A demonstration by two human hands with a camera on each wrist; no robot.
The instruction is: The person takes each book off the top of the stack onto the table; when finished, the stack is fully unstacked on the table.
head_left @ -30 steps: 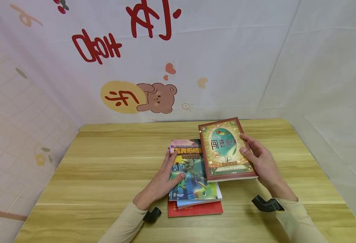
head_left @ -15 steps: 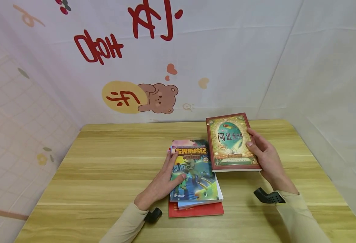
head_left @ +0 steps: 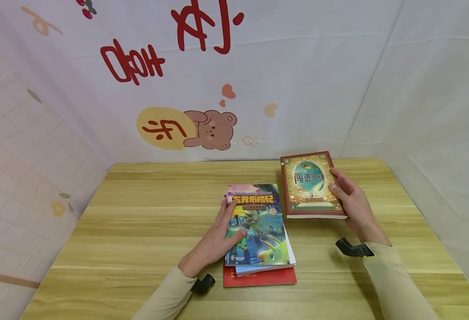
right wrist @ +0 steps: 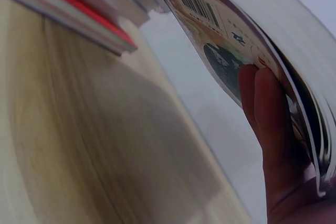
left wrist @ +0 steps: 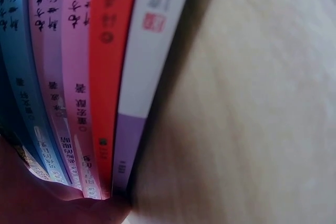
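My right hand grips a thick brown-bordered book at its right edge, thumb on the cover and fingers beneath. In the right wrist view those fingers press on the back cover near its barcode, and the page edges fan slightly. My left hand rests at the left side of a stack of books, thumb on the top dinosaur-covered book and fingers along the spine side. Blue, pink, red and purple-white spines show in the left wrist view. A red book sticks out at the stack's front.
The stack lies on a wood-grain table, with bare wood to its left and front. A white printed cloth with a bear and red characters hangs behind the table's far edge. Pale cloth walls also stand on both sides.
My right hand has carried the brown-bordered book rightward, off its overlap with the stack, and lowered it toward the table at the back right. My left hand stays on the stack.
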